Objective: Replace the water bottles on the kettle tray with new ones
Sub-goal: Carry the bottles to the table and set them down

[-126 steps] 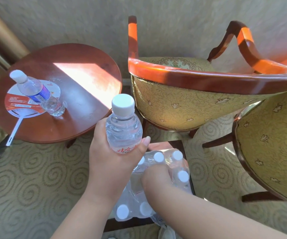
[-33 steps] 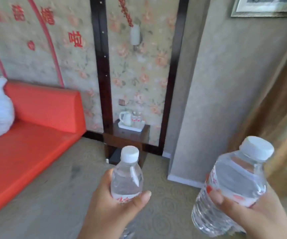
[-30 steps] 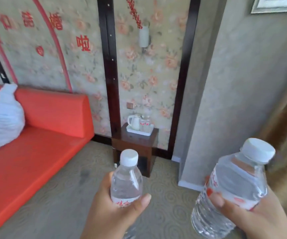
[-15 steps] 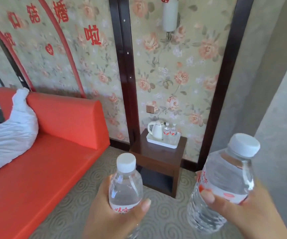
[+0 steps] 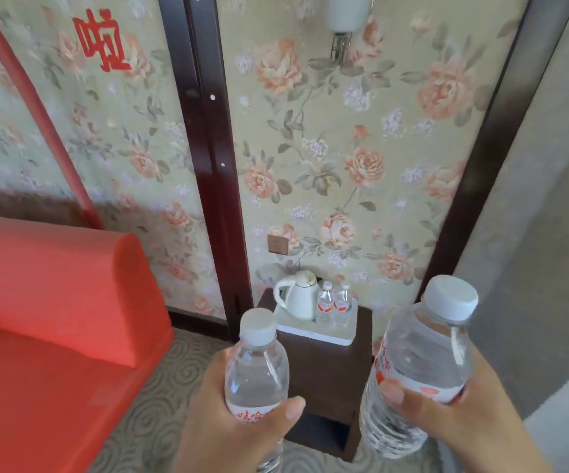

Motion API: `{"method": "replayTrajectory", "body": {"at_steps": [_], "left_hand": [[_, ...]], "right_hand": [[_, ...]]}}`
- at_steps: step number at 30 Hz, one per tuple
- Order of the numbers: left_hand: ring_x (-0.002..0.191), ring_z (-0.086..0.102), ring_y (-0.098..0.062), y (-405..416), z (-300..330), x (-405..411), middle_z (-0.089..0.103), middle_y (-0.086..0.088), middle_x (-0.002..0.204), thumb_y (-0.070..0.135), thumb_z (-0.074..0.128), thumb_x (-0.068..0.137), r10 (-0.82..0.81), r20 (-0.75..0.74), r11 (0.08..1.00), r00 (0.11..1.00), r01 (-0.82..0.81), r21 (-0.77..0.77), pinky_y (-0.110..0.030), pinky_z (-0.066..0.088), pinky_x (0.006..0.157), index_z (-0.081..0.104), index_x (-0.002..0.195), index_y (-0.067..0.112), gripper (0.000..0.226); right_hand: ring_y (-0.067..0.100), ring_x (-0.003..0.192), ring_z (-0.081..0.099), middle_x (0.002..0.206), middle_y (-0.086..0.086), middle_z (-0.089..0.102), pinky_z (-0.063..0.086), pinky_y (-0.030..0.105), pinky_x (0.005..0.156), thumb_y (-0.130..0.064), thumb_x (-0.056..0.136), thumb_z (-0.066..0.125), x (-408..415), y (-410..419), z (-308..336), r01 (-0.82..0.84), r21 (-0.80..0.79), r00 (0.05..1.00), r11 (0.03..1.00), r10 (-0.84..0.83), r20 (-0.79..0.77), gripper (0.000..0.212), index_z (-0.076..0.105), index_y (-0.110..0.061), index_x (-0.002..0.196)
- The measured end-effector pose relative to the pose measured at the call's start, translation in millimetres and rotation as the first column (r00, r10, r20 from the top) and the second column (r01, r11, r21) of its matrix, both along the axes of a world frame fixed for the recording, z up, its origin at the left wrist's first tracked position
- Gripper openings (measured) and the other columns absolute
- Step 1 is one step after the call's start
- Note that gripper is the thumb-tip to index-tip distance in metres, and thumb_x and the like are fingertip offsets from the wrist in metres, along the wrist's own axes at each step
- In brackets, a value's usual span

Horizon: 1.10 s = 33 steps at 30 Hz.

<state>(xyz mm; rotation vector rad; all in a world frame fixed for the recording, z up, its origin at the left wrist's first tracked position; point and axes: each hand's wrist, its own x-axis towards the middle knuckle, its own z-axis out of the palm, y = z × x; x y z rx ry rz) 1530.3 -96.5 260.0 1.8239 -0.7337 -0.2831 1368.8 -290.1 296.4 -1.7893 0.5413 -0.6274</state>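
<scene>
My left hand (image 5: pixel 228 428) grips a clear water bottle (image 5: pixel 255 370) with a white cap and red label, held upright. In my right hand (image 5: pixel 453 418) is a second clear water bottle (image 5: pixel 419 363), tilted slightly to the right. Ahead, between the two, a white kettle tray (image 5: pixel 317 331) rests on a dark wooden side table (image 5: pixel 331 373). On the tray stand a white kettle (image 5: pixel 298 298) and two small water bottles (image 5: pixel 334 303) with red labels, side by side to the kettle's right.
An orange sofa (image 5: pixel 54 319) fills the left side, its arm close to the side table. Floral wallpaper with dark wooden posts (image 5: pixel 208 165) backs the table. A grey wall corner (image 5: pixel 532 233) juts out on the right. Patterned carpet (image 5: pixel 160 397) covers the floor.
I have turned away from the round table and chairs with a bottle in each hand. The side table and kettle tray have drawn much nearer and larger in view.
</scene>
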Motion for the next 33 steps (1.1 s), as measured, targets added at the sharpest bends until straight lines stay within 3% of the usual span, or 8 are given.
{"method": "replayTrajectory", "body": {"at_steps": [2,5,8,11,14,19,23,33], "left_hand": [[0.074,0.059,-0.029,-30.8,-23.0,62.8,0.056,-0.013,0.078,0.030,0.084,0.061,-0.121,-0.037,0.992,0.992,0.122,0.031,-0.047,0.051,0.075,0.059,0.104,0.001,0.057],[0.089,0.067,0.002,-78.2,-49.0,124.7,0.070,0.005,0.094,0.032,0.083,0.062,-0.194,-0.129,0.980,0.972,0.199,0.026,-0.014,0.053,0.071,0.054,0.110,0.040,0.056],[0.078,0.072,-0.007,-128.6,-86.5,180.9,0.075,0.003,0.088,0.043,0.081,0.051,-0.217,-0.163,0.972,0.962,0.229,0.056,-0.022,0.053,0.072,0.066,0.104,0.026,0.057],[0.076,0.071,-0.001,-176.0,-141.4,230.6,0.074,0.014,0.089,0.042,0.083,0.050,-0.262,-0.169,0.958,0.950,0.277,0.075,-0.006,0.050,0.061,0.063,0.100,0.040,0.054],[0.082,0.071,-0.002,-213.8,-205.3,265.0,0.073,0.014,0.095,0.038,0.089,0.054,-0.306,-0.234,0.927,0.923,0.344,0.146,-0.010,0.052,0.065,0.060,0.108,0.042,0.061],[0.087,0.071,-0.006,-269.0,-307.1,291.5,0.073,0.013,0.097,0.040,0.090,0.059,-0.367,-0.275,0.880,0.889,0.427,0.206,-0.019,0.056,0.069,0.062,0.109,0.035,0.057],[0.088,0.070,-0.003,-293.1,-370.2,296.5,0.074,0.022,0.094,0.036,0.078,0.067,-0.398,-0.247,0.852,0.884,0.456,0.257,-0.020,0.055,0.073,0.068,0.099,0.038,0.033],[0.101,0.066,0.001,-312.1,-395.8,287.2,0.069,0.029,0.106,0.050,0.063,0.078,-0.423,-0.140,0.862,0.895,0.445,0.242,-0.016,0.053,0.078,0.064,0.103,0.042,0.027]], "right_hand": [[-0.009,0.085,0.070,0.094,-0.029,0.074,0.048,0.001,0.064,-0.036,0.048,0.091,45.0,-13.2,-26.6,0.092,-0.079,0.996,0.993,-0.091,0.018,0.062,0.063,-0.066,0.095],[0.001,0.093,0.071,0.103,-0.019,0.073,0.053,0.016,0.072,-0.046,0.049,0.096,104.4,-45.0,-72.3,0.171,-0.084,0.983,0.982,-0.176,-0.059,0.068,0.060,-0.058,0.106],[-0.002,0.091,0.070,0.103,-0.022,0.072,0.052,0.018,0.076,-0.047,0.043,0.093,161.4,-81.1,-115.3,0.204,-0.069,0.959,0.977,-0.214,-0.184,0.069,0.063,-0.052,0.105],[-0.004,0.090,0.069,0.102,-0.025,0.072,0.049,0.005,0.071,-0.041,0.050,0.092,207.2,-116.2,-169.1,0.187,-0.079,0.941,0.979,-0.202,-0.272,0.064,0.062,-0.052,0.105],[0.002,0.089,0.070,0.100,-0.020,0.072,0.051,0.010,0.075,-0.037,0.056,0.087,240.8,-146.6,-229.8,0.213,-0.115,0.909,0.970,-0.240,-0.341,0.055,0.062,-0.044,0.105],[0.005,0.085,0.070,0.097,-0.019,0.071,0.059,0.028,0.070,-0.043,0.058,0.085,279.5,-182.9,-326.0,0.179,-0.122,0.883,0.976,-0.214,-0.417,0.061,0.055,-0.038,0.111],[-0.005,0.090,0.066,0.099,-0.032,0.065,0.055,0.016,0.066,-0.055,0.059,0.083,297.2,-200.7,-387.1,0.195,-0.127,0.867,0.973,-0.231,-0.442,0.060,0.049,-0.047,0.107],[0.000,0.086,0.069,0.095,-0.022,0.071,0.057,0.016,0.067,-0.039,0.061,0.091,297.4,-222.9,-444.0,0.296,-0.005,0.856,0.955,-0.267,-0.443,0.056,0.054,-0.041,0.103]]}}
